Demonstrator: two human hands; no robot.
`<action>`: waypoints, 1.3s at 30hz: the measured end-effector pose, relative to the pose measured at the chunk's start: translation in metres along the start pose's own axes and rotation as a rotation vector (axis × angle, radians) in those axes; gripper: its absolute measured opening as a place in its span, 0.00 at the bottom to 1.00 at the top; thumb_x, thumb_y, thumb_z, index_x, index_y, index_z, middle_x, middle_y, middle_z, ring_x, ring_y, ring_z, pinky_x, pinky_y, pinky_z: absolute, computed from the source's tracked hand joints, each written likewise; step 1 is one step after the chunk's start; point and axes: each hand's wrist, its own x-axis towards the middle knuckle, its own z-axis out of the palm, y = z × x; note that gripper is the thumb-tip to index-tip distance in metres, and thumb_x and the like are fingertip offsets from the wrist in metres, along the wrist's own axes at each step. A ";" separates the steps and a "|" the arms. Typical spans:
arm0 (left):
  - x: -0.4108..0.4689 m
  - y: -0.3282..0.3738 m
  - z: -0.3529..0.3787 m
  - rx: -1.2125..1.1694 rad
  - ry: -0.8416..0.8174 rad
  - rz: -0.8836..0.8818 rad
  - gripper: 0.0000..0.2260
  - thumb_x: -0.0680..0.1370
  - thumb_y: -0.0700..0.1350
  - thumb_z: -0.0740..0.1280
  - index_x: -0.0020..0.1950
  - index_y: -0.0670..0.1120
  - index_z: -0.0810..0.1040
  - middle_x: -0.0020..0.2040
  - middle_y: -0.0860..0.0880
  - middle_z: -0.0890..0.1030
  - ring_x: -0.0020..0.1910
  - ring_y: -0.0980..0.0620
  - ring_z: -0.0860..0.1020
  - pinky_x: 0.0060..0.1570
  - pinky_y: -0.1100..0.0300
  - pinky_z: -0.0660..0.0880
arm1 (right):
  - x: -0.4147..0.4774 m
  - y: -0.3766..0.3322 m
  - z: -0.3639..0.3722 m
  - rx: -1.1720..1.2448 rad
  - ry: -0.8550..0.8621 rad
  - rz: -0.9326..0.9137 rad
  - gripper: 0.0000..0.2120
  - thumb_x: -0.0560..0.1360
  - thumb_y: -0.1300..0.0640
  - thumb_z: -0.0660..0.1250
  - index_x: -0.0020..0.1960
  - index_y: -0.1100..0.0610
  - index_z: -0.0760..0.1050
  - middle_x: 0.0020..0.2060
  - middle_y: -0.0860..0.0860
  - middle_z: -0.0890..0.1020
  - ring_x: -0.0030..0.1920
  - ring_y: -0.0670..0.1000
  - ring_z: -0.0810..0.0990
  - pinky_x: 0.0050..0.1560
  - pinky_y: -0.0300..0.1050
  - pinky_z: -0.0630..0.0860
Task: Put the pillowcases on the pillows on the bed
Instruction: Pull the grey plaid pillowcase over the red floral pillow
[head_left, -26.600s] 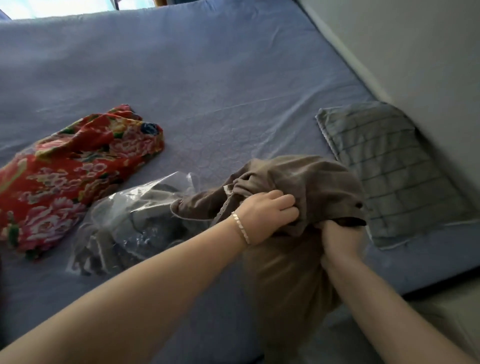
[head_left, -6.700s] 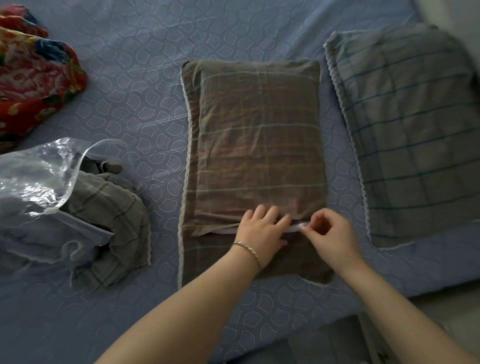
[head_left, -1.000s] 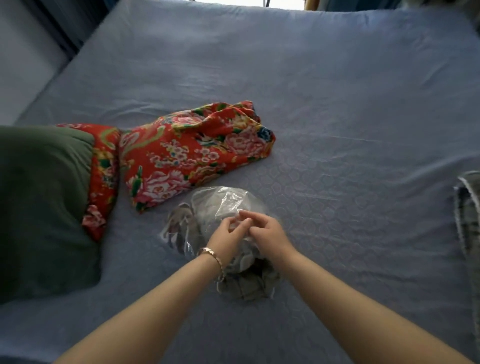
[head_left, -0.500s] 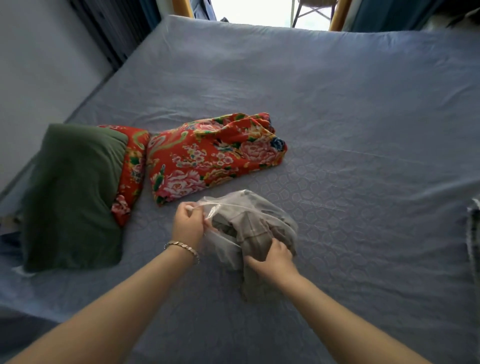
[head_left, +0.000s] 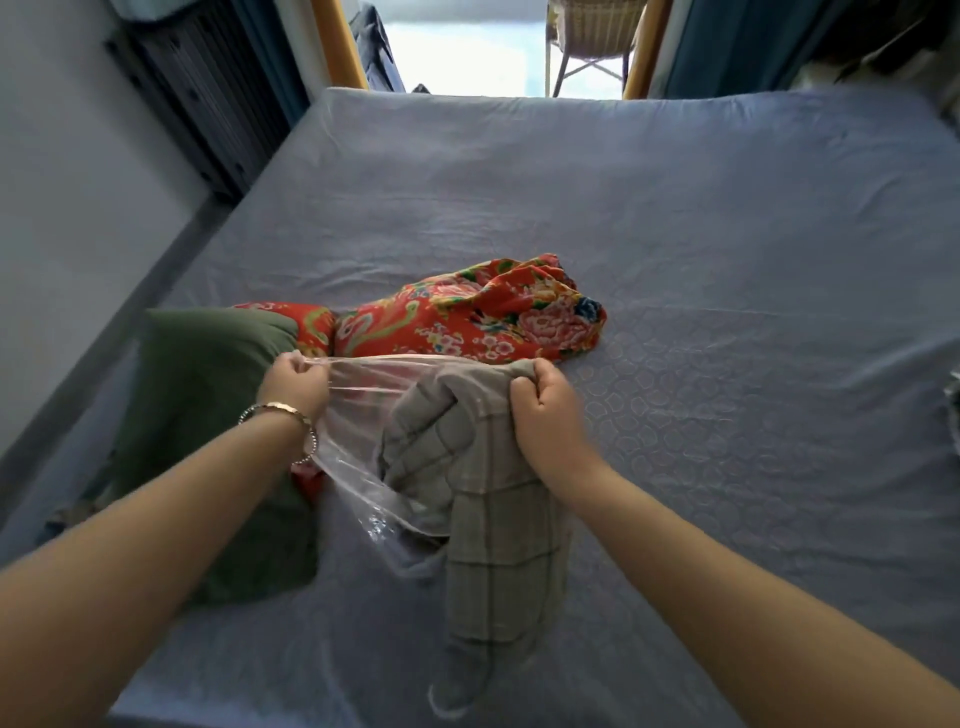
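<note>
Currently, left hand (head_left: 295, 383) is pinching the plastic bag (head_left: 363, 415) in its grip, right hand (head_left: 543, 402) is clutching the checked pillowcase (head_left: 493, 530), near bed (head_left: 675, 260) edge.

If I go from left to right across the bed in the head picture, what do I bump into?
green pillow → left hand → clear plastic bag → checked pillowcase → right hand
</note>
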 end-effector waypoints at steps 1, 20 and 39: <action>0.011 0.003 -0.016 0.065 0.001 0.052 0.10 0.78 0.41 0.61 0.37 0.43 0.66 0.46 0.39 0.72 0.45 0.44 0.70 0.46 0.56 0.64 | -0.002 -0.017 0.004 0.082 0.053 -0.073 0.07 0.77 0.64 0.55 0.43 0.59 0.70 0.36 0.49 0.73 0.37 0.46 0.69 0.41 0.41 0.69; -0.006 -0.081 0.006 -0.210 0.073 -0.527 0.17 0.81 0.40 0.53 0.66 0.32 0.68 0.65 0.35 0.72 0.65 0.40 0.71 0.62 0.54 0.67 | -0.055 -0.037 -0.073 -1.047 0.442 -0.865 0.09 0.68 0.62 0.60 0.36 0.53 0.60 0.24 0.53 0.70 0.24 0.54 0.68 0.25 0.39 0.60; -0.133 0.009 0.063 -0.696 -0.897 -0.976 0.25 0.73 0.53 0.69 0.58 0.39 0.62 0.59 0.39 0.74 0.48 0.40 0.78 0.40 0.47 0.78 | -0.094 0.045 -0.050 -0.817 -0.003 -1.170 0.11 0.71 0.65 0.63 0.40 0.53 0.64 0.33 0.51 0.74 0.35 0.49 0.67 0.33 0.43 0.67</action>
